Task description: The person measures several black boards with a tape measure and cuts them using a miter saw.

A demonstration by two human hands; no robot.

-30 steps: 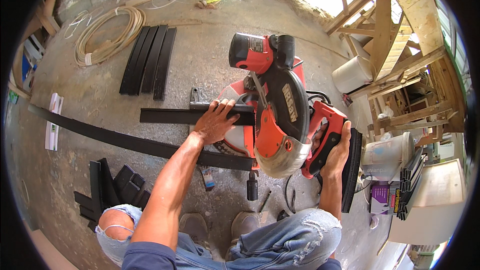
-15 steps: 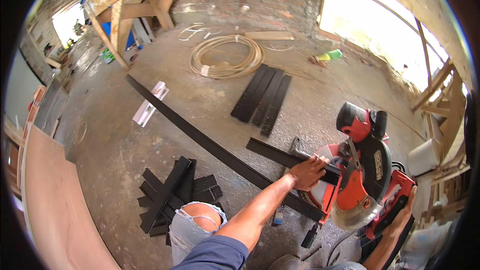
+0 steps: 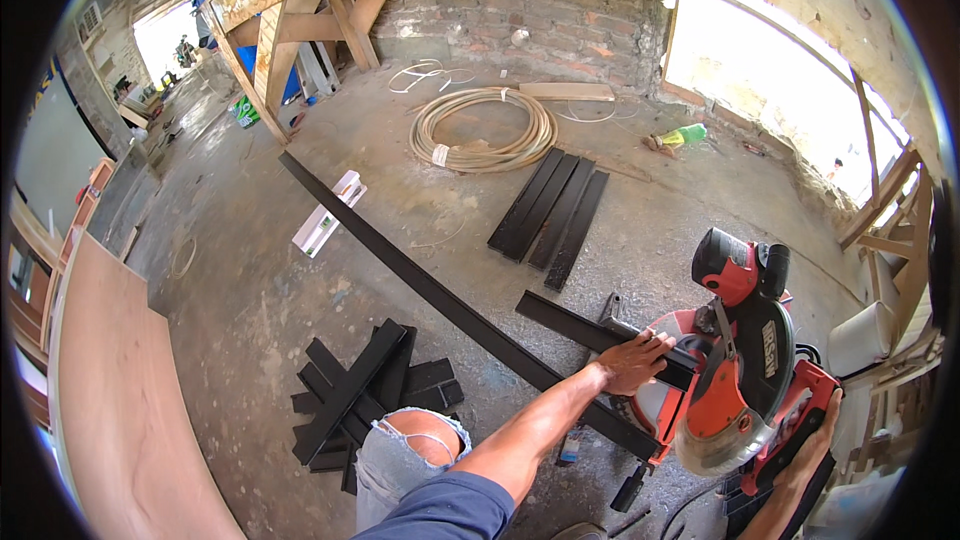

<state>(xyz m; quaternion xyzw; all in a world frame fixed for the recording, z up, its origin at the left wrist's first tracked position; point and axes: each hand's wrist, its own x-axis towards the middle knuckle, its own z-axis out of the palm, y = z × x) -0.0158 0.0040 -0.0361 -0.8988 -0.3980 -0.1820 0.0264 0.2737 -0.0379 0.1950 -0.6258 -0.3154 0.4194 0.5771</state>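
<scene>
L arm stretched fwd, nearly straight, left hand (image 3: 632, 360) palm down, fingers spread flat & pressing. R forearm comes up from lower edge, right hand (image 3: 812, 445) curled in a tight grip, wrist bent.

A red-orange and black mitre saw (image 3: 735, 360) with a dull silver blade guard stands on the mottled grey concrete floor (image 3: 250, 290). A flat black strip (image 3: 590, 335) lies across its base, and a much longer black strip (image 3: 440, 300) runs over the floor. Four flat black boards (image 3: 550, 208) lie side by side, and a criss-cross pile of short black offcuts (image 3: 365, 390) sits near the faded blue torn jeans (image 3: 400, 455). A cream-coloured coil of hose (image 3: 483, 130) lies before the brown-and-grey brick wall (image 3: 540, 15). A small white box (image 3: 328, 212) and a green bottle (image 3: 685, 134) are on the floor. A pale brown plywood sheet (image 3: 120, 410) is at the left.
</scene>
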